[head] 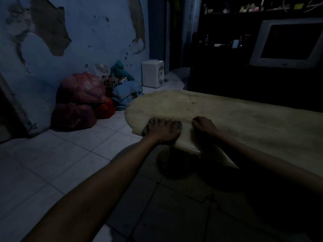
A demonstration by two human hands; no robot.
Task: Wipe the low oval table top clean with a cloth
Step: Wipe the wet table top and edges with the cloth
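Pale beige, the oval table top (218, 112) bears both hands near its left end. Left hand (162, 131) presses a dark cloth (176, 125) under spread fingers at the edge; right hand (205, 125) rests beside, fingers loosely curled, holding nothing visible. Red bags (80, 102) sit by the wall, contents hidden.

desk top: the desk (227, 116) is mostly bare past both hands, just a few dark specks mid-surface, so plenty of sliding room
near rim: left hand (162, 130) and right hand (205, 125) sit side by side at the near edge
left side: open tiled floor (52, 163)
far left: red bags (78, 102) piled at the wall, apart from the desk
behind: white box (153, 73), dark cabinet (236, 81) close along the far edge
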